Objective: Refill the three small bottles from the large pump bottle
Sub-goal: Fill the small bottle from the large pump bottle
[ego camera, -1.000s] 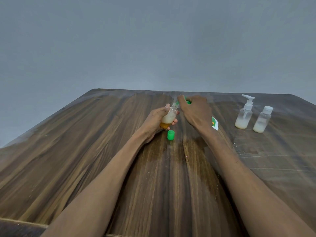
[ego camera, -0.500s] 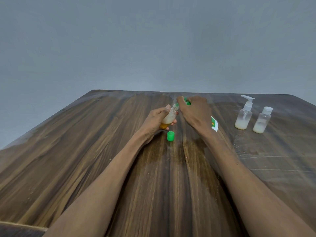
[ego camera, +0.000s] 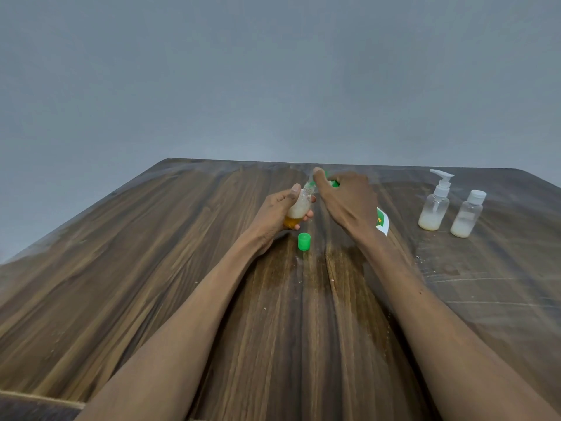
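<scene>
My left hand grips a small clear bottle, tilted to the right, holding white foam over amber liquid. My right hand covers the green pump head of the large pump bottle, most of which is hidden behind the hand; only a strip of its white and green label shows. The small bottle's mouth sits right at the pump's spout. A loose green cap stands on the wooden table just below the left hand.
At the right stand a small clear bottle with a white pump top and a small clear bottle with a white screw cap, both partly filled with whitish liquid. A wet patch darkens the wood between my forearms.
Both hands hold nearly the same pose. The view shifted slightly, so the hands and bottles sit a little lower in the picture than one second ago.
</scene>
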